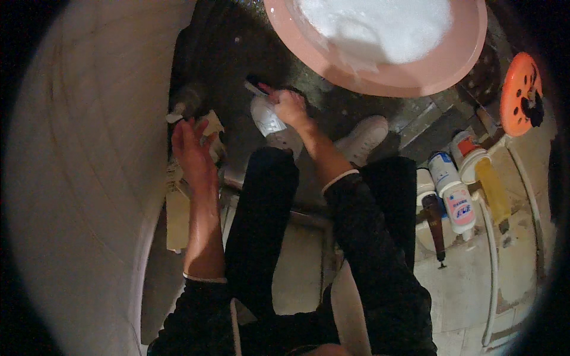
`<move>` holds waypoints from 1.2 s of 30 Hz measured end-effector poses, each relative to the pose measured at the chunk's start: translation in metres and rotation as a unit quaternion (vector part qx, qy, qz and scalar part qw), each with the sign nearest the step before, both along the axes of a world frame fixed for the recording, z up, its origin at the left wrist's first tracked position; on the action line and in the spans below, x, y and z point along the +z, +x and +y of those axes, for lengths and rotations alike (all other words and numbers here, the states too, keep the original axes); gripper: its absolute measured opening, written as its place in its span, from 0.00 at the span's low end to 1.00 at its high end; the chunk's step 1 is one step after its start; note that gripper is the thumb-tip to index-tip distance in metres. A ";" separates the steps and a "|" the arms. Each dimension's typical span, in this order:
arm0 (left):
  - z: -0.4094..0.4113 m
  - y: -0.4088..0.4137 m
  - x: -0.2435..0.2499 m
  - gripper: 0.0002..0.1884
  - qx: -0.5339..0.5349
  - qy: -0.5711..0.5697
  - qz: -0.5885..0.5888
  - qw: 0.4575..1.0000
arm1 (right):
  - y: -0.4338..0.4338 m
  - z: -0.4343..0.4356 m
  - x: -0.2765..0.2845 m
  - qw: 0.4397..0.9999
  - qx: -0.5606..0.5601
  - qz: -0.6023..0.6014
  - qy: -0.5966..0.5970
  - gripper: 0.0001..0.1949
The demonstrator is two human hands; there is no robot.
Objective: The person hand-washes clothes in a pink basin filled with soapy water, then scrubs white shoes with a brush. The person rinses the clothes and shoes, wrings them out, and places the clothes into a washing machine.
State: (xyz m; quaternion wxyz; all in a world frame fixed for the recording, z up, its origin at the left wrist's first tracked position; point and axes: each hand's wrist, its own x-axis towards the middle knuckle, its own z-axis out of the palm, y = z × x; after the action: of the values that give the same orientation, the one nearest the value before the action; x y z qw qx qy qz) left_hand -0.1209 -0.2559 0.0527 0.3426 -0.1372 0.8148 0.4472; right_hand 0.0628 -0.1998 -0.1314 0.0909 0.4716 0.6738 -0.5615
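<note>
My right hand (290, 108) grips a scrubbing brush (257, 86) with dark and reddish parts. Its head is just past the toe of the white lace-up shoe (268, 118) on my left foot; whether the bristles touch it I cannot tell. My left hand (192, 141) hangs to the left with its fingers apart and nothing visibly held. Close to its fingertips is a small white object (176, 116), too dim to name. The other white shoe (367, 135) rests on the wet dark floor (231, 58).
A pink basin (401, 84) of white suds (401, 31) stands ahead. Several bottles, including a pink-labelled white one (460, 208) and a brown pump bottle (434, 229), line the right. An orange perforated plastic piece (512, 102) is beyond them. A pale curved panel (98, 155) borders the left.
</note>
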 end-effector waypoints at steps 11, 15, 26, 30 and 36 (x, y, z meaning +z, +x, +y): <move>-0.009 0.014 0.010 0.24 0.059 0.024 0.009 0.998 | -0.040 0.001 0.024 0.988 0.144 -0.054 -0.015 0.28; 0.027 0.041 0.007 0.23 0.059 0.007 -0.013 0.998 | -0.015 0.010 0.009 0.954 0.256 -0.062 0.142 0.27; -0.039 0.046 0.051 0.20 0.106 0.065 0.038 0.991 | 0.093 0.285 0.029 0.962 0.068 -0.198 0.173 0.26; -0.078 0.070 0.080 0.19 0.154 0.009 0.052 0.987 | 0.012 0.228 0.059 0.994 0.019 0.046 0.092 0.26; -0.141 0.119 0.088 0.18 0.237 -0.014 0.025 0.971 | -0.012 0.152 0.172 0.941 0.229 0.092 0.233 0.26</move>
State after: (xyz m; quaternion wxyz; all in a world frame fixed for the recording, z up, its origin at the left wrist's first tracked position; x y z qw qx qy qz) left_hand -0.0017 -0.3965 0.1403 0.2044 -0.3201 0.7734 0.5075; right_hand 0.0510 -0.0476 0.0411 0.0417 0.2588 0.8809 -0.3940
